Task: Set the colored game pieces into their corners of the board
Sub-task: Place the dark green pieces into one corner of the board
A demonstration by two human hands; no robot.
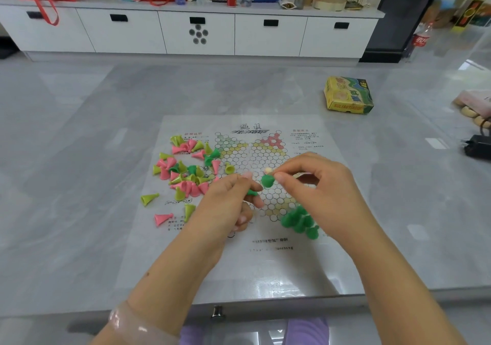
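Head view — right hand (pixel 321 193) pinches green cone (pixel 267 180), wide end toward camera.

Both forearms bare, no sleeves in view. Left wrist carries a translucent pale pink bangle (pixel 130 323), glossy, smooth, round-edged. Right wrist bare. Fingernails short, unpainted. Lilac cloth (pixel 305 330) shows at the lap, bottom edge.

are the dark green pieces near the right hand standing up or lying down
Standing. The dark green pieces sit clustered in the board corner by the right hand, narrow tips up, while the loose pile at left lies tipped over.
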